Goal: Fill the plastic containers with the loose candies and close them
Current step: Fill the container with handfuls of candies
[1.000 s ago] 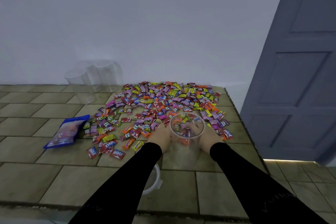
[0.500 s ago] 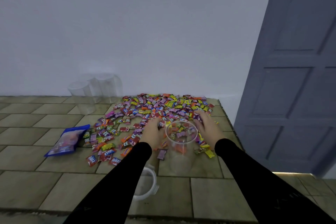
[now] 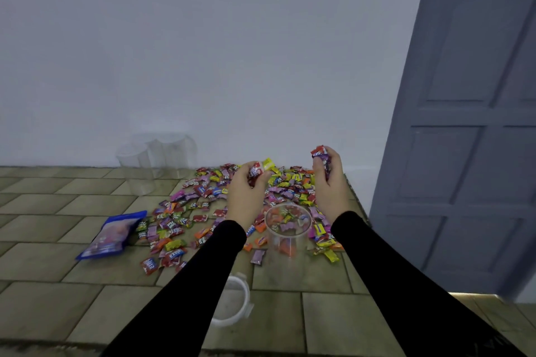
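candies (image 3: 258,171) are clutched in the curled left hand (image 3: 246,191) and right hand (image 3: 329,182), raised above the open container (image 3: 287,229) near the surface's right edge. overfull fistfuls could be spilled past its narrow rim.

The print on the candy wrappers (image 3: 177,253) is too blurred to read.

Centre frame: both hands were raised above the candy pile (image 3: 229,197) on the tiled worktop (image 3: 72,211). Left hand (image 3: 246,191) gripped candies; right hand (image 3: 329,182) likewise. Open container (image 3: 287,229) stood between the wrists, partly filled. Lid (image 3: 235,303) lay lower centre.
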Demonstrator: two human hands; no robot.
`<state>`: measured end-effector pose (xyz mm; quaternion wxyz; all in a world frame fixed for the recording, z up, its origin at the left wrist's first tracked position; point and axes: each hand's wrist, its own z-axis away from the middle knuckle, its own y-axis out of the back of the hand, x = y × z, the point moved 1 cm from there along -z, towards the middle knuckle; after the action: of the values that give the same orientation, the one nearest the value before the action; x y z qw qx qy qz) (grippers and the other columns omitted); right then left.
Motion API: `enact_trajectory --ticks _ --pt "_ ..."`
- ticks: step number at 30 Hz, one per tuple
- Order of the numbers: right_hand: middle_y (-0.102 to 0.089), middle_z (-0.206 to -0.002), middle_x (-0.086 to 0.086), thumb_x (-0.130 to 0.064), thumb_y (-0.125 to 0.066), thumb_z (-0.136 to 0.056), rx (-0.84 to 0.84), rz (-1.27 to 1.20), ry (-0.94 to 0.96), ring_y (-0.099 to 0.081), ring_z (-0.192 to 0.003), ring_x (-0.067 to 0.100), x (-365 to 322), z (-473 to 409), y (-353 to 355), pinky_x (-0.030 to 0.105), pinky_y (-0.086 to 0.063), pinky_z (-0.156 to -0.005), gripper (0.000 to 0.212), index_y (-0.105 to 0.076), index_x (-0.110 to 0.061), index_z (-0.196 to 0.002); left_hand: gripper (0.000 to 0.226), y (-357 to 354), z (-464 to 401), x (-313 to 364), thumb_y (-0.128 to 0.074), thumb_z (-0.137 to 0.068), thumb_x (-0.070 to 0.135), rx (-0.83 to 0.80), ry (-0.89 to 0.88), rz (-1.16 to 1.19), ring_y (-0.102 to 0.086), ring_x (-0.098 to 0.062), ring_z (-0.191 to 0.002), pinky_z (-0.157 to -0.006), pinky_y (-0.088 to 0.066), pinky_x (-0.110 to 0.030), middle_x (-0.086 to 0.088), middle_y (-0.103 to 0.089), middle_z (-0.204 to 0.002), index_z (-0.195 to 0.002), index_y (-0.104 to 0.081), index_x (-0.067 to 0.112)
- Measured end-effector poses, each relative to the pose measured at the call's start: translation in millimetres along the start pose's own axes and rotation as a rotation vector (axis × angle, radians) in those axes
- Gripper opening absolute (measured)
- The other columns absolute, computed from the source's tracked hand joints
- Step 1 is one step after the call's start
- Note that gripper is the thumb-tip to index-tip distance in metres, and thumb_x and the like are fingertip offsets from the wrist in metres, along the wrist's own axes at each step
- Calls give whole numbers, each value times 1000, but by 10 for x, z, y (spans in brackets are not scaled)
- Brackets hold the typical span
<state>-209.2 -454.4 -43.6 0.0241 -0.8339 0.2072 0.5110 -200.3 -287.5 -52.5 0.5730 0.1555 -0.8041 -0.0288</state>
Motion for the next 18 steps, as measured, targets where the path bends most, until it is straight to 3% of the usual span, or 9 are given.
enact_trajectory --ticks 1,3,5,9,12,15,18 --pt "-55 -114 -1 -30 -39 -103 21 -59 -13 -51 -103 13 -22 20 -33 0 -38 -78 36 -40 -17 -137 32 -28 41 13 -59 -95 28 -14 -7 30 -57 -5 -85 -71 -43 -10 5 -59 -102 -124 -53 15" --pt "-55 -112 -1 -29 -41 -102 63 -170 -34 -51 -103 12 2 53 -110 20 -42 -91 35 -43 -16 -135 38 -95 138 32 -59 -95 30 -35 -17 55 -56 -4 -98 -81 -43 -12 10 -56 -112 -129 -51 16" --pt "-54 -109 -1 -31 -42 -101 89 -223 -69 -50 -99 13 54 72 -177 28 -42 -89 36 -45 -15 -134 45 -147 202 27 -59 -95 33 -35 -12 74 -51 -9 -114 -91 -41 -21 8 -52 -123 -135 -48 15" --pt "-54 -109 -1 -35 -42 -101 137 -284 -158 -50 -98 14 93 104 -264 34 -44 -90 38 -46 -17 -134 50 -221 285 -20 -58 -91 47 -28 -17 83 -56 -41 -113 -93 -50 -51 -17 -60 -123 -134 -48 23" --pt "-57 -101 -1 -36 -43 -100 178 -302 -184 -53 -90 12 101 146 -309 30 -45 -83 38 -50 -13 -130 56 -261 327 -39 -58 -88 54 -46 -11 83 -55 -42 -115 -95 -48 -56 -13 -59 -127 -133 -49 23" --pt "-50 -74 -4 -26 -43 -102 232 -388 -216 -46 -58 0 89 158 -319 14 -39 -56 31 -53 -4 -121 64 -285 314 -39 -56 -85 60 -36 -17 107 -53 -43 -116 -96 -47 -57 -20 -58 -126 -135 -49 21" --pt "-48 -70 -5 -25 -43 -102 274 -404 -244 -44 -54 0 91 169 -328 19 -38 -54 25 -55 -8 -115 74 -312 315 -73 -54 -77 70 -54 13 185 -50 -50 -115 -94 -44 -62 -26 -54 -127 -134 -48 22"
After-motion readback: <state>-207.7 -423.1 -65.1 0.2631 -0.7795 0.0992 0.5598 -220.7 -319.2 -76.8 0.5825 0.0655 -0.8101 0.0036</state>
